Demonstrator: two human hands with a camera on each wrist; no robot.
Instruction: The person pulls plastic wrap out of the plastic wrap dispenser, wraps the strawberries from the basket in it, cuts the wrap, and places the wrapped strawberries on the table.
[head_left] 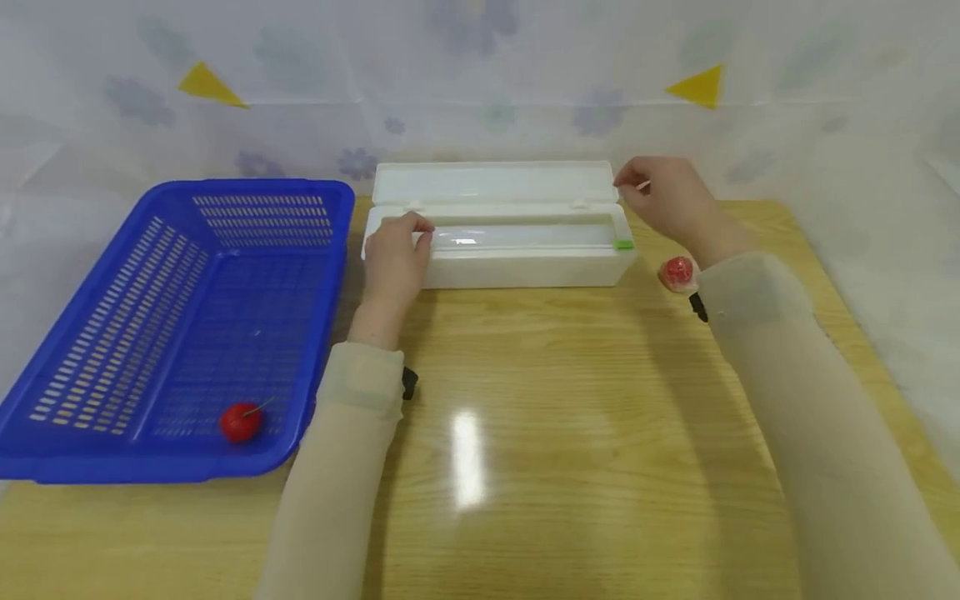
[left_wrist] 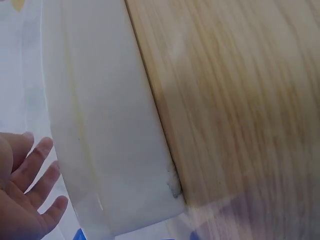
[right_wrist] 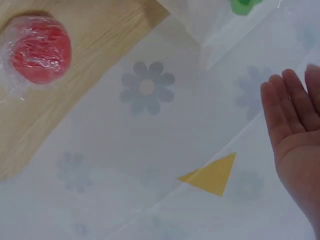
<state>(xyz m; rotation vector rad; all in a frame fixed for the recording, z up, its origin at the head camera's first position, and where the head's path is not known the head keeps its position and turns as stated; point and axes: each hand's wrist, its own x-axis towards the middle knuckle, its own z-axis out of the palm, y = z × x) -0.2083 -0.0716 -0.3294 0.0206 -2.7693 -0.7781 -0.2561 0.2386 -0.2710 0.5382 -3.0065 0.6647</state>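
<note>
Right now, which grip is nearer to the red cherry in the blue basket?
Left. The left grip is at the left end of the white film dispenser, beyond the cherry and right of it; the right grip is farther right, by the open lid.

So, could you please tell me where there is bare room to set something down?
The table is bare between the sleeves, in front of the box; the basket is bare beyond the cherry. It is crowded around the box: left hand at its left end, right hand by its lid, wrapped ball beside the right sleeve.
</note>
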